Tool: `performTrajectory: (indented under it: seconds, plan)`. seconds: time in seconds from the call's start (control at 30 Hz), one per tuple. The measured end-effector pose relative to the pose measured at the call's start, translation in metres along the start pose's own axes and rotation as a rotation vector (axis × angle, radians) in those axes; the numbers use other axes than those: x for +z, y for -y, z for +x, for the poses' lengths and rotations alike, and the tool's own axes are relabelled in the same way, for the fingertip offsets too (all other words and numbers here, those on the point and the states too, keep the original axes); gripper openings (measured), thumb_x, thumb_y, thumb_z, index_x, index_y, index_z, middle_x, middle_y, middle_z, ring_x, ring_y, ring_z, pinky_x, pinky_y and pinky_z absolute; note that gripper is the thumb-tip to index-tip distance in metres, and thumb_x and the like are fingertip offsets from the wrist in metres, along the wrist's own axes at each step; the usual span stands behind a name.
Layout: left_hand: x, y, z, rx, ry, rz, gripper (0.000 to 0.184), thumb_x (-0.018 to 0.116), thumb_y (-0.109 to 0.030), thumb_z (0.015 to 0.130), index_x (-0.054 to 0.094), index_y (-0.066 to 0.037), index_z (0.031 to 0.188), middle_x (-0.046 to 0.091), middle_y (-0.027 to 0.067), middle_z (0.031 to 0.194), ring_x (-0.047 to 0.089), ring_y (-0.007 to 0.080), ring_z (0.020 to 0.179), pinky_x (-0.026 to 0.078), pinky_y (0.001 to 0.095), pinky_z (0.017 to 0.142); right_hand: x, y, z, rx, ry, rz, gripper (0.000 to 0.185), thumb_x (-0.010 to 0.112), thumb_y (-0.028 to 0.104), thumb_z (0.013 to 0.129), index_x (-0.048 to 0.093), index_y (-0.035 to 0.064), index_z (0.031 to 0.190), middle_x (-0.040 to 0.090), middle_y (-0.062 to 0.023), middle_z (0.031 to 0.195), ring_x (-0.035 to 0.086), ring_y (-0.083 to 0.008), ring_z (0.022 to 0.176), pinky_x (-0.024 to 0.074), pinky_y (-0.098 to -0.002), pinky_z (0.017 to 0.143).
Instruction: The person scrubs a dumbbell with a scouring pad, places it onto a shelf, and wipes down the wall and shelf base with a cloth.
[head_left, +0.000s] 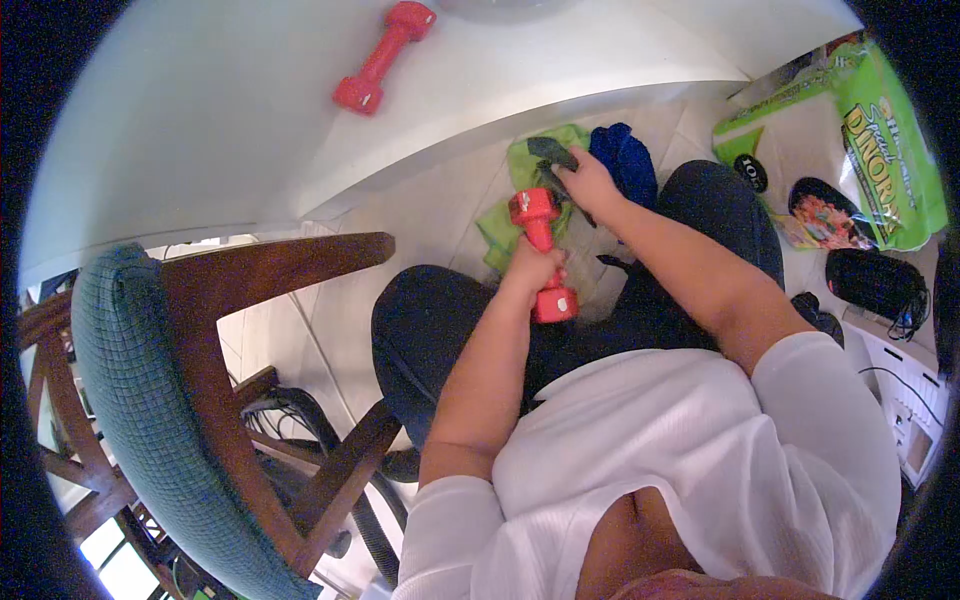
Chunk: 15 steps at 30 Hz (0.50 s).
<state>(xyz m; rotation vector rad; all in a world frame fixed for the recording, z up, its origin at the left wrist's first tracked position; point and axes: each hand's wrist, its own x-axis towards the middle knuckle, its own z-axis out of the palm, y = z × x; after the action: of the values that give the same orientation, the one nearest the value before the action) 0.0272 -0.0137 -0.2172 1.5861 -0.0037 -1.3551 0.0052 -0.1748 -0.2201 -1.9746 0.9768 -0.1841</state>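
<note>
My left hand (537,266) is wrapped around the handle of a red dumbbell (536,206), held over my lap between my knees. Its two heads show on either side of my fist. My right hand (588,182) pinches a dark grey cloth (552,152), just beyond the dumbbell's upper head. Beneath that cloth, a lime-green cloth (520,160) lies spread on the tiled floor. Right beside my right hand is a crumpled dark blue cloth (625,165). A second red dumbbell (382,60) rests on the white surface ahead, apart from both hands.
A white tabletop (220,130) curves across the front. To my left stands a wooden chair with a teal woven seat (150,400). At the right are a green printed bag (890,150), a black speaker-like object (875,288) and a white unit (905,375) with cables.
</note>
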Motion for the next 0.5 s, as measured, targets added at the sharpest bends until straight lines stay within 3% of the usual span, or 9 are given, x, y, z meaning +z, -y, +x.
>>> performTrajectory:
  seconds: [0.13,0.5]
  plan:
    - [0.002,0.001,0.000,0.011,0.015,-0.049,0.034,0.054,0.002,0.066,0.037,-0.006,0.094,0.048,0.0063,0.065,0.051,0.0175,0.049,0.043,0.0307,0.042,-0.023,0.027,-0.017,-0.058,0.244,-0.003,0.038,0.062,0.023,0.071,0.053,-0.0004,0.099,0.059,-0.0176,0.086,0.058,-0.0269,0.078,0.0440,-0.0316,0.070]
    - [0.000,0.004,0.002,0.000,0.039,-0.107,0.028,0.052,0.002,0.067,0.038,-0.007,0.090,0.049,0.0063,0.063,0.051,0.0172,0.047,0.042,0.0300,0.040,0.007,0.034,-0.030,-0.012,0.158,-0.042,0.034,0.063,0.024,0.071,0.054,0.0048,0.097,0.058,-0.0165,0.086,0.057,-0.0255,0.078,0.0441,-0.0311,0.069]
